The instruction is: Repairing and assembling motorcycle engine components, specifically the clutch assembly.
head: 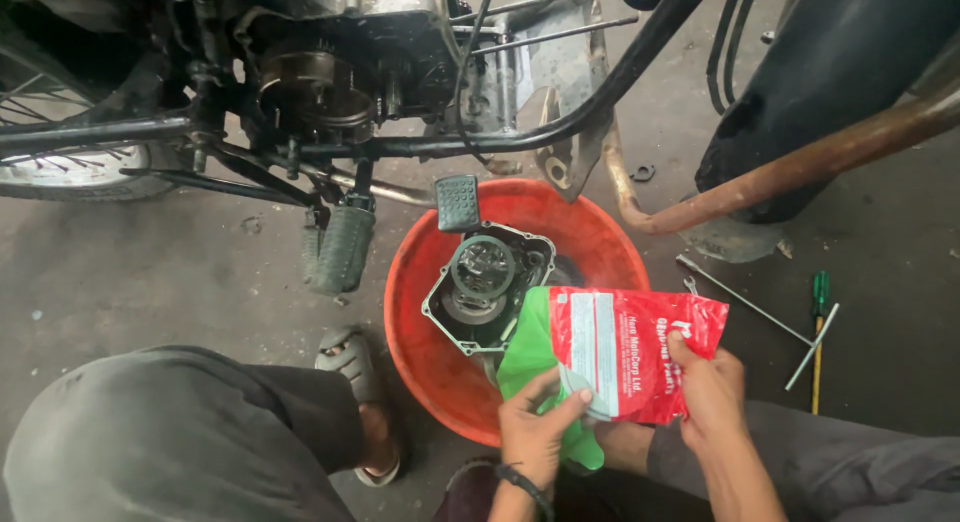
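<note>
My left hand [535, 427] and my right hand [708, 387] both hold a red, white and green plastic packet [610, 354] over the near edge of an orange basin [420, 282]. The left hand pinches the packet's lower left part, with a flat round part showing through it by the thumb. The right hand grips the right edge. Inside the basin lies a grey metal engine cover [485, 282] with round openings.
A motorcycle [330, 82] with its engine side open stands just beyond the basin, its footpeg [340, 247] and brake pedal [458, 202] hanging near the rim. A rusty exhaust pipe [800, 167] crosses at right. A green-handled screwdriver [819, 332] and metal rods [745, 300] lie on the concrete.
</note>
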